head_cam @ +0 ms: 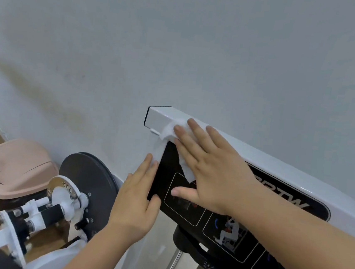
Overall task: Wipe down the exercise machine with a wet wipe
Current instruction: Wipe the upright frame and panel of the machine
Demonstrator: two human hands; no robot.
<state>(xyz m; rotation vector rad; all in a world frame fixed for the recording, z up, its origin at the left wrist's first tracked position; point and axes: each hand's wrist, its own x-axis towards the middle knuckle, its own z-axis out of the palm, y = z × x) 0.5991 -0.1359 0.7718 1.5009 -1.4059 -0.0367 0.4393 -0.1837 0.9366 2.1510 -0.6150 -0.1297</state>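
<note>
Our right hand (210, 170) lies flat, fingers straight, on the wet wipe (169, 130) and presses it on the top left corner of the exercise machine (156, 119), so most of the wipe is hidden under the palm and we see only its crumpled end and a strip hanging down the corner. Our left hand (137, 204) lies flat as well, its straight fingers along the left edge of the black panel (166, 172), the fingertips touching that strip. The machine is cut off at right and below, our right arm (292, 238) covers part of the panel's letters (295, 205), and its pictures (230, 230) are too dark to read.
</note>
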